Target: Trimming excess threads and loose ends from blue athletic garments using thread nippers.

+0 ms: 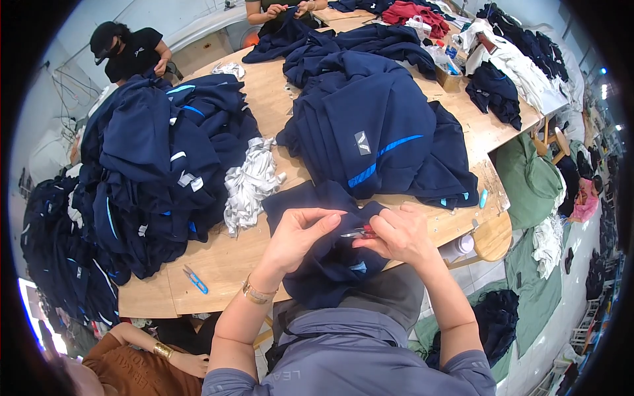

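Observation:
Across my lap and the table edge lies a navy garment [316, 280]. My left hand [296, 241] is closed, thumb against fingers, pinching the fabric near its upper part. In my right hand [401, 232] is a pair of red-handled thread snips [355, 233], their metal blades pointing left toward the pinched cloth. The fingers of that hand wrap around the handle and partly cover it. Just beyond both hands rises a heap of navy garments [350, 125] with a bright blue stripe and a grey patch.
Left stands another navy pile [142, 138], with white strips [251, 181] beside it. Blue snips [196, 280] lie near the table's front edge. A stool [494, 236] is at right. Two people work across the table; a person in brown [142, 363] sits lower left.

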`<action>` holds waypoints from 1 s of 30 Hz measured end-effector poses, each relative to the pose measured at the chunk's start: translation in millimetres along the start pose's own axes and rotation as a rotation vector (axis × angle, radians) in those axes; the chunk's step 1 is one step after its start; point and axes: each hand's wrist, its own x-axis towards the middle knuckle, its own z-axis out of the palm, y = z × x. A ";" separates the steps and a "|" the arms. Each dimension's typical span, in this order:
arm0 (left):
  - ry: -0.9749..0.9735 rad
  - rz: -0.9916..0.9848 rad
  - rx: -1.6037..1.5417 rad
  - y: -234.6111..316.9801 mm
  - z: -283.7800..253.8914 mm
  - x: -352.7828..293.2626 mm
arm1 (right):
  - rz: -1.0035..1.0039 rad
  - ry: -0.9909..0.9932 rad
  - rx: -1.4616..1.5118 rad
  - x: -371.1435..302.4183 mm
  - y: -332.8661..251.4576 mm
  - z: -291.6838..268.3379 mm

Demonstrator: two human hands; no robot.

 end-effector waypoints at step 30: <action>0.053 0.020 -0.019 -3.9 0.5 2.7 | 0.035 0.004 0.029 3.2 -7.0 1.5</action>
